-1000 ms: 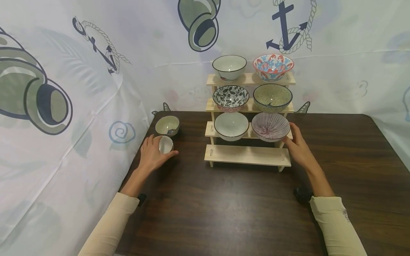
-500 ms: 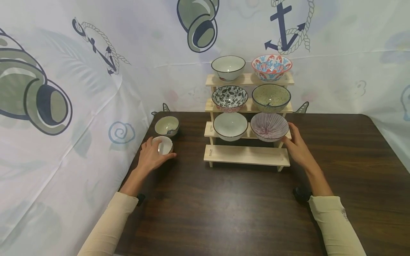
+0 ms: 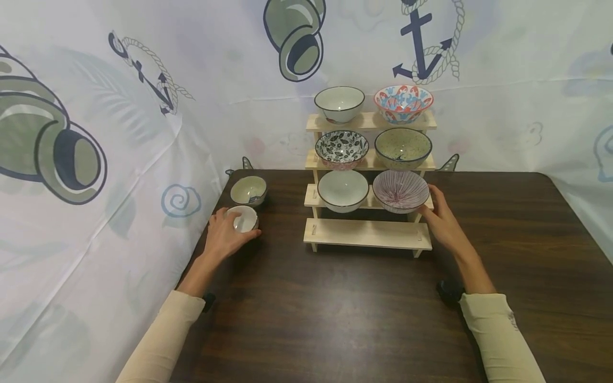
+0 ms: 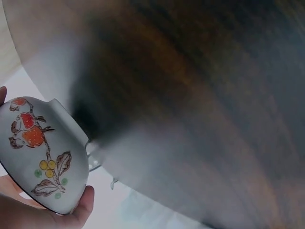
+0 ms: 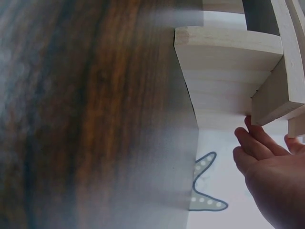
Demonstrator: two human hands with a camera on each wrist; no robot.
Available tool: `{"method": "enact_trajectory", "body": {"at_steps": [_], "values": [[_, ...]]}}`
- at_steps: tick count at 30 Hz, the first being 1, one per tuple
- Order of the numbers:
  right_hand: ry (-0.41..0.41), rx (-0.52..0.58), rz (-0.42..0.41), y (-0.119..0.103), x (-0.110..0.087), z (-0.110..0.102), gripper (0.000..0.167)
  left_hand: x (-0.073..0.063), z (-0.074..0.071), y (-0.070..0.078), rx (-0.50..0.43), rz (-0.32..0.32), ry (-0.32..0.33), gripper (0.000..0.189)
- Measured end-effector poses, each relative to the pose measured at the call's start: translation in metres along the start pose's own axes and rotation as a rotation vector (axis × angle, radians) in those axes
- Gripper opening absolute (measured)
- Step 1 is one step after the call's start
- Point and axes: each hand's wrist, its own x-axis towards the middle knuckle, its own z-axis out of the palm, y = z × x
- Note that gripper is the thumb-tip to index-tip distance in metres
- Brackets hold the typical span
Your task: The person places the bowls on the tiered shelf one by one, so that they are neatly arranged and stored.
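Observation:
My left hand (image 3: pixel 222 234) grips a small white bowl (image 3: pixel 246 219) at the table's left side, thumb and fingers spread around its wall. In the left wrist view the outside of this white bowl (image 4: pixel 45 152) carries orange fruit, yellow berries and brown leaves, and a thumb presses near its rim. My right hand (image 3: pixel 442 221) holds the right side of a wooden tiered stand (image 3: pixel 366 234), close beside a purple-striped bowl (image 3: pixel 401 191). The right wrist view has fingers (image 5: pixel 259 145) behind the stand's upright (image 5: pixel 276 90); the thumb is hidden there.
A small green-beige bowl (image 3: pixel 248 190) stands just behind the left hand. Upper tiers bear a white bowl (image 3: pixel 343 191), a black-flowered bowl (image 3: pixel 342 149), a speckled green bowl (image 3: pixel 403 148), a dark-rimmed white bowl (image 3: pixel 339 103) and a red-blue bowl (image 3: pixel 404 103). Patterned cloth (image 3: pixel 201 64) hangs behind the table.
My left hand has shifted slightly on the small white bowl, and more of its inside shows. The right hand stays at the stand's side. The head view has tilted a little.

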Motion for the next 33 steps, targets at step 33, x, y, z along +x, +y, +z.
{"method": "enact_trajectory", "body": {"at_steps": [33], "values": [[0.009, 0.002, -0.018, -0.001, -0.004, 0.001, 0.076, -0.007, -0.03, 0.031, -0.04, 0.159, 0.125, 0.102]]}}
